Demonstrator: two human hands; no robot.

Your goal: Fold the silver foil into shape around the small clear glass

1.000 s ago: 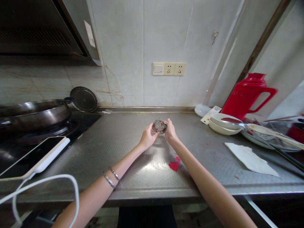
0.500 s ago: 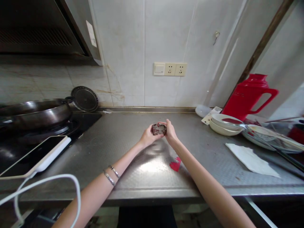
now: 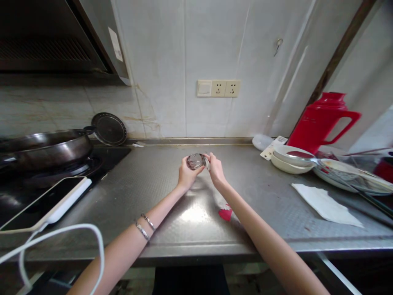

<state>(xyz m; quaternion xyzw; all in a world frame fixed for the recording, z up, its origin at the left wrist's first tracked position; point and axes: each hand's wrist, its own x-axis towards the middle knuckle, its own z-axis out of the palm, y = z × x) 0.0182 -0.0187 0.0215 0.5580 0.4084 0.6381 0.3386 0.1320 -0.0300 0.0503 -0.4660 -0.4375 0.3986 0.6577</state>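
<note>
My left hand is wrapped round a small, round, shiny dish that looks like clear or smoky glass, tilted so its face shows. Beside its right rim, my right hand is closed with fingertips pinching a small whitish piece like tissue. Its fingers meet the dish's edge; whether they also grip the dish is hard to see. Both hands are over the middle of the steel counter. Below the right wrist lies a small red scrap, partly next to the forearm.
A pan sits on the stove at left, with a phone and white cable in front. At right are stacked bowls, a red thermos flask, a plate and a white napkin.
Both hands have shifted slightly left and up with the dish. The dish's face now shows more, and the whitish piece has come into sight at my right fingertips.
</note>
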